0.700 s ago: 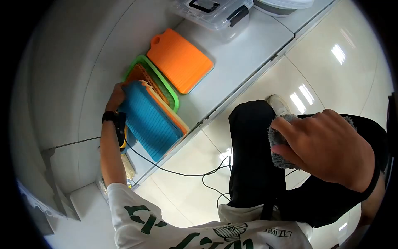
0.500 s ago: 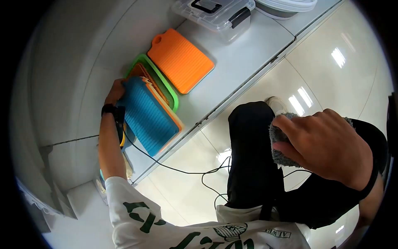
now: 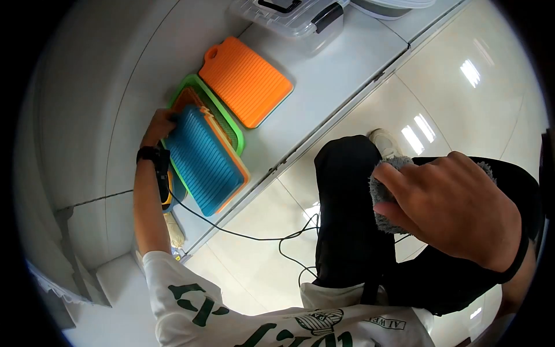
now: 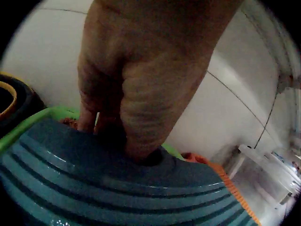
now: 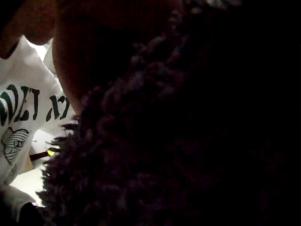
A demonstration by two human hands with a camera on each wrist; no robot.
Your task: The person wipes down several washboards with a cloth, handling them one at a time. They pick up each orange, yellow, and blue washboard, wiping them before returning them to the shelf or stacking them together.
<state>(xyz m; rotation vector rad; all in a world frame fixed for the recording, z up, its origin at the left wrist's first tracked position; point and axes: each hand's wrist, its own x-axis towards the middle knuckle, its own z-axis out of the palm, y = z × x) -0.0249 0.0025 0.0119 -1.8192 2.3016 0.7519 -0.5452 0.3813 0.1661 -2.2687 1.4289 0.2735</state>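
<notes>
At the left, my left hand (image 3: 157, 127) grips the top end of a blue ridged washboard (image 3: 202, 162). In the left wrist view its thumb goes into the hole near the edge of the blue washboard (image 4: 108, 197). Orange and cream boards (image 3: 236, 155) lie against the underside of the blue one, and the stack leans over a green basket (image 3: 240, 139). Orange-brown mesh shows inside the basket. My right hand (image 3: 457, 208) holds a fluffy grey cloth (image 3: 380, 194) above my knee, fingers curled round it. Dark fluff fills most of the right wrist view.
An orange ridged washboard (image 3: 248, 81) lies beside the basket on the grey ledge (image 3: 324, 87). Further along stand a clear lidded box (image 3: 300, 26) and white round items (image 3: 393, 7). A black cable (image 3: 248, 238) runs from my left wrist across the ledge edge to the tiled floor.
The stacked boards have shifted slightly up and left, their lower end drawing back from the ledge edge, with my left hand. My right hand keeps the cloth in nearly the same place.
</notes>
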